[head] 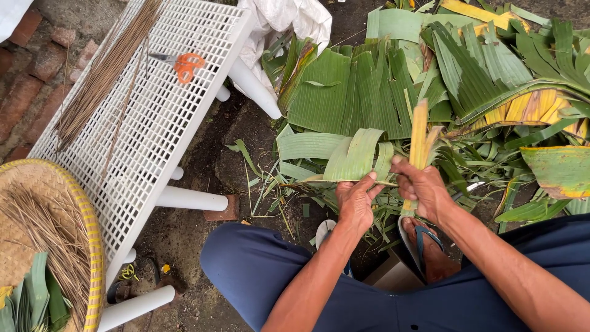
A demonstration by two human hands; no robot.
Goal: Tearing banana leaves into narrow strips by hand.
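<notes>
My left hand (356,200) grips a curled green banana leaf strip (353,157) at its lower edge. My right hand (423,187) holds a yellowish leaf strip (419,132) that stands upright beside the green one. Both hands are close together above my knees, over a heap of cut banana leaves (369,86) on the ground. My sandalled foot (427,243) shows below my right hand.
A white perforated plastic bench (178,117) stands at left with orange-handled scissors (184,64) and a bundle of thin brown sticks (104,71) on it. A woven round tray (37,190) with dry fibres and folded leaves is at lower left. White cloth (283,18) lies at the top.
</notes>
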